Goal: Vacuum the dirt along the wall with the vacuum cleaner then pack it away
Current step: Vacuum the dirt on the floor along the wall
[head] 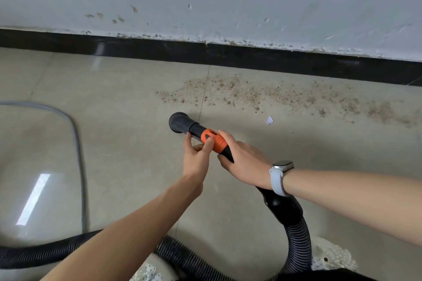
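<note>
At frame centre, your black rigid vacuum nozzle with orange ribbed collar (205,136) points to 10 o'clock, short of the brown dirt scatter (285,98) along the wall. Looks light and stiff; the collar offers grip. Left hand (197,157) pinches it, right hand (245,158) wraps the stem, both arms outstretched.

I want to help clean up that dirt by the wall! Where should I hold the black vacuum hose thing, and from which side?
Hold the ribbed orange grip on the black vacuum wand, coming from behind, the hose end. The ribs are made for gripping, and that keeps the round black nozzle free to point at the brown dirt. Both the left hand and the right hand hold there.
</note>
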### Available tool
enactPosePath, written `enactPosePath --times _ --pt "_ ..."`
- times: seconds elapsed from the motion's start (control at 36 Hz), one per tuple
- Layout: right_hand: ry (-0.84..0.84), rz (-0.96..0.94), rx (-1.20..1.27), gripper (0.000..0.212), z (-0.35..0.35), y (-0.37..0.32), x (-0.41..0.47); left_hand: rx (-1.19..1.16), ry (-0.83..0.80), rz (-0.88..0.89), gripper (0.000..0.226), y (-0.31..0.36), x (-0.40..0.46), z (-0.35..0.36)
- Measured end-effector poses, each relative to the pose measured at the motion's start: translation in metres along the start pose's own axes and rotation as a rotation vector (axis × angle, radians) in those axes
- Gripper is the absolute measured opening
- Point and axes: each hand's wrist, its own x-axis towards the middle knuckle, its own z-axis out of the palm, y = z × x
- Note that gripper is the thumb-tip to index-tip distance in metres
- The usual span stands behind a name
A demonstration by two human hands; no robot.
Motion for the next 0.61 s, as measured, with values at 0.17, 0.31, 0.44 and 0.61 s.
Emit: enactPosePath --times 0.17,0.31,0.44,0.61 --pt "0.038 -0.020 -0.192 0.057 -0.011 0.001 0.014 0.357 0.151 0.099 0.051 -0.028 0.026 -0.035" --pt "0.112 0.046 -0.221 0.055 -0.026 0.008 0.017 1.030 0.173 -0.085 0.086 -0.054 0.049 -0.072" --pt "0.067 0.061 -0.218 0.056 -0.029 0.014 0.001 1.157 0.099 -0.102 0.096 -0.060 0.057 -0.082" --pt "0.010 0.023 -0.265 0.057 -0.024 0.007 0.001 1.204 0.070 -0.082 0.104 -0.048 0.067 -0.079"
